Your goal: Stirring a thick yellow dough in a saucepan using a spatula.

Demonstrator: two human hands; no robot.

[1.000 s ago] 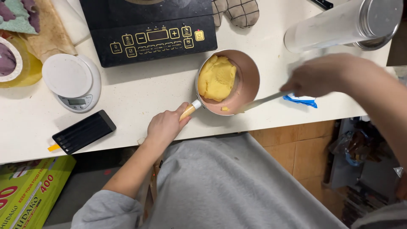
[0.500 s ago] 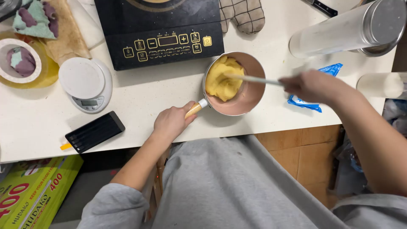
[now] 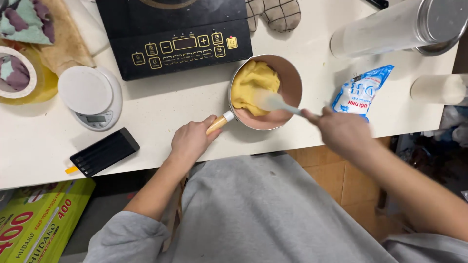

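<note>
A small pink saucepan (image 3: 288, 83) stands on the white counter (image 3: 161, 107) in front of a black induction cooker (image 3: 170, 34). Yellow dough (image 3: 251, 85) fills its left half. My left hand (image 3: 191, 140) grips the pan's wooden handle (image 3: 216, 125). My right hand (image 3: 342, 130), blurred, holds a pale spatula (image 3: 273, 101) whose blade rests against the dough inside the pan.
A white kitchen scale (image 3: 90, 97) and a black phone (image 3: 104, 151) lie at the left. A blue-and-white bag (image 3: 361, 92), a tall steel-capped cylinder (image 3: 395, 29) and a pale cup (image 3: 438, 88) are at the right. A checked oven mitt (image 3: 275, 13) lies behind the pan.
The spatula has swung from the pan's outer edge into the pan and onto the dough. My right hand has dropped toward the counter's front edge. The left hand has stayed on the handle.
</note>
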